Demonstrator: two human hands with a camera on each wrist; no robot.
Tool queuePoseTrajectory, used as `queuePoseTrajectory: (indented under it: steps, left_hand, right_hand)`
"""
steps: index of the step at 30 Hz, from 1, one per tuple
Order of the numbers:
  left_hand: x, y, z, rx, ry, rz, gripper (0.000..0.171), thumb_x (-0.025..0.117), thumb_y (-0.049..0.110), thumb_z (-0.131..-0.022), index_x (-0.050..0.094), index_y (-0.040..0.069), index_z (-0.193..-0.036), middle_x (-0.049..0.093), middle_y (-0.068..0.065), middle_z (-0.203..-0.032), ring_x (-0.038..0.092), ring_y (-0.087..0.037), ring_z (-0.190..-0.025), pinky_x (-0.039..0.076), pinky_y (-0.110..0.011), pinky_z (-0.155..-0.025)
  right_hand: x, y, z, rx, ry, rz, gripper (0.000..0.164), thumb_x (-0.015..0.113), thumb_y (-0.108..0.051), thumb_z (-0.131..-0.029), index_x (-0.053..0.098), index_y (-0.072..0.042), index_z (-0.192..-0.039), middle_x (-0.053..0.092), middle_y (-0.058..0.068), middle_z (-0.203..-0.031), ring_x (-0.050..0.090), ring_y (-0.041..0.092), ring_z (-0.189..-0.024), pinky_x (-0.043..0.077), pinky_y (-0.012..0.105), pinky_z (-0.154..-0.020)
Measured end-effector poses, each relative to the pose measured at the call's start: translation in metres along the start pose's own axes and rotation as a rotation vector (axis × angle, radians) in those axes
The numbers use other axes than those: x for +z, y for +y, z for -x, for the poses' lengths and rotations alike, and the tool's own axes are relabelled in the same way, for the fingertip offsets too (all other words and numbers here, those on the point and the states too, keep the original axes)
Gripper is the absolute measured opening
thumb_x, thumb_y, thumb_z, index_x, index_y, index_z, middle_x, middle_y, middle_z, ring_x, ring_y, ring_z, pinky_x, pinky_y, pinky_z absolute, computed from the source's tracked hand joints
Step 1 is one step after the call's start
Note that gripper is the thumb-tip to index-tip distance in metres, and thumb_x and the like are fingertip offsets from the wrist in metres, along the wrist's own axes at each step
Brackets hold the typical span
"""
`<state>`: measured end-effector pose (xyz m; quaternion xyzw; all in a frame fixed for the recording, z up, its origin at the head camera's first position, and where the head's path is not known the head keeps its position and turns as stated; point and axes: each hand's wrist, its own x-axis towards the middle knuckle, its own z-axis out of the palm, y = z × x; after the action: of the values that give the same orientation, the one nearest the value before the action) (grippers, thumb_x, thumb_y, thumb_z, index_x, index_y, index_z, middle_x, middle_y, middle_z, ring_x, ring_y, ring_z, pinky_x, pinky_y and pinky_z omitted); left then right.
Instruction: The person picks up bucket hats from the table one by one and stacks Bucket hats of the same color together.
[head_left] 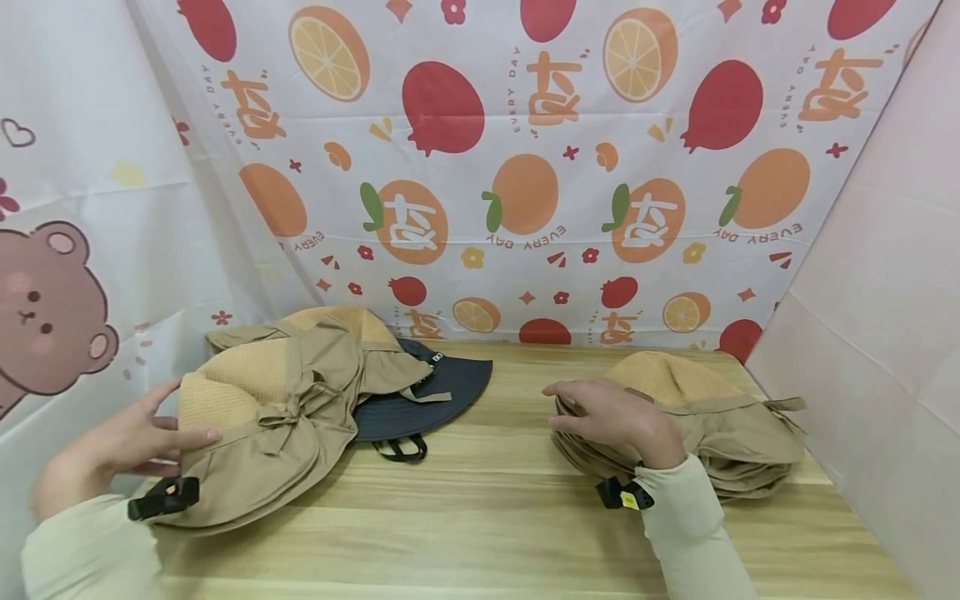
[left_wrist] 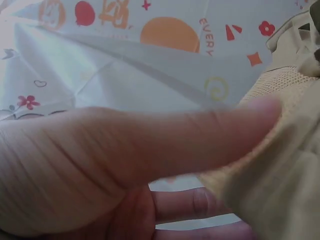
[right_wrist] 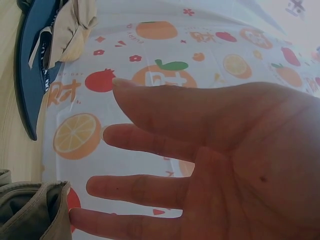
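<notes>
On the left lies a tan sun hat (head_left: 262, 442) with a straw-coloured woven crown and a fabric bow. My left hand (head_left: 123, 442) is at its left side. The thumb lies over the crown's edge, and the other fingers extend fairly straight beside it, their tips partly hidden by the hat. Over on the right, several tan hats (head_left: 720, 425) are stacked, with a similar woven crown on top. My right hand (head_left: 618, 414) is over the left side of that stack. In the right wrist view its fingers (right_wrist: 140, 190) are spread and hold nothing.
Behind the left hat lies another tan hat (head_left: 341, 325), overlapping a dark navy brimmed hat (head_left: 450, 392). A black strap loop (head_left: 405, 448) rests on the wooden table (head_left: 465, 517). A fruit-printed curtain (head_left: 525, 275) hangs behind, and a pale wall (head_left: 877, 292) stands at right.
</notes>
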<state>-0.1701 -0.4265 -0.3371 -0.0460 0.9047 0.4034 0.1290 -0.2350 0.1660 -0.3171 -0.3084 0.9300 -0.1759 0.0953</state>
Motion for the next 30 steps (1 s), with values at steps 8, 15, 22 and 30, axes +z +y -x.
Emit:
queuePoseTrajectory:
  steps: [8, 15, 22, 30]
  left_hand:
    - [0.003, 0.015, -0.007, 0.062, 0.089, -0.068, 0.098, 0.071, 0.013, -0.098, -0.002, -0.014, -0.157, 0.073, -0.022, -0.099, 0.067, -0.007, -0.067, 0.061, -0.033, -0.065]
    - [0.005, 0.029, -0.009, 0.086, 0.172, -0.146, 0.042, 0.071, 0.008, -0.096, 0.050, -0.021, -0.118, 0.076, -0.015, -0.096, 0.063, -0.005, -0.066, 0.057, -0.031, -0.061]
    - [0.009, 0.037, -0.001, 0.119, 0.280, -0.249, 0.023, 0.071, 0.008, -0.095, 0.055, -0.007, -0.089, 0.068, -0.004, -0.075, 0.055, -0.004, -0.058, 0.051, -0.026, -0.056]
    - [0.001, 0.035, -0.002, 0.138, 0.438, -0.358, 0.025, 0.079, 0.016, -0.089, 0.061, -0.002, -0.088, 0.073, -0.034, -0.095, 0.065, -0.018, -0.069, 0.043, -0.030, -0.062]
  right_hand:
    - [-0.001, 0.001, 0.001, 0.001, 0.005, 0.005, 0.046, 0.065, -0.028, -0.102, 0.058, -0.010, -0.144, 0.071, 0.002, -0.122, 0.066, 0.019, -0.108, 0.054, 0.045, -0.096]
    - [-0.003, 0.001, 0.003, 0.014, 0.008, -0.006, 0.047, 0.063, -0.031, -0.103, 0.057, -0.011, -0.146, 0.066, 0.007, -0.139, 0.063, 0.029, -0.127, 0.051, 0.050, -0.105]
    - [-0.002, 0.001, 0.003, 0.005, 0.004, -0.016, 0.048, 0.063, -0.029, -0.104, 0.056, -0.009, -0.146, 0.063, 0.009, -0.144, 0.059, 0.032, -0.134, 0.048, 0.052, -0.109]
    - [-0.002, 0.000, 0.004, 0.003, 0.008, -0.018, 0.048, 0.062, -0.029, -0.104, 0.056, -0.008, -0.147, 0.062, 0.010, -0.146, 0.058, 0.033, -0.135, 0.047, 0.053, -0.111]
